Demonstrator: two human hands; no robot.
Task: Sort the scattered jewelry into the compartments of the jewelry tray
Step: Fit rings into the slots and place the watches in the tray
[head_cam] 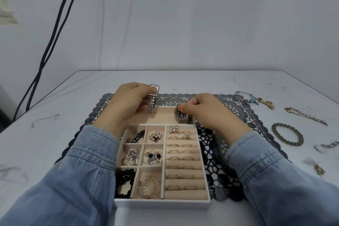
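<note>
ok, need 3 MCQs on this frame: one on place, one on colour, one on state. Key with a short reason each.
1. Where is the dark-dial watch?
A. In the tray's far long compartment
B. On the table right of the mat
C. In the ring rolls

2. What colour is the bead bracelet in the tray's near-left compartment?
A. Gold
B. Black
C. Blue

3. What is the left hand doing?
A. Lying flat on the mat
B. Holding nothing
C. Holding a silver watch above the tray

Key:
1 A: the watch sits at the right end of the far compartment, with the right hand on it.
2 B: its beads are black.
3 C: the fingers pinch the square case and the mesh band hangs down over the far compartment.
</note>
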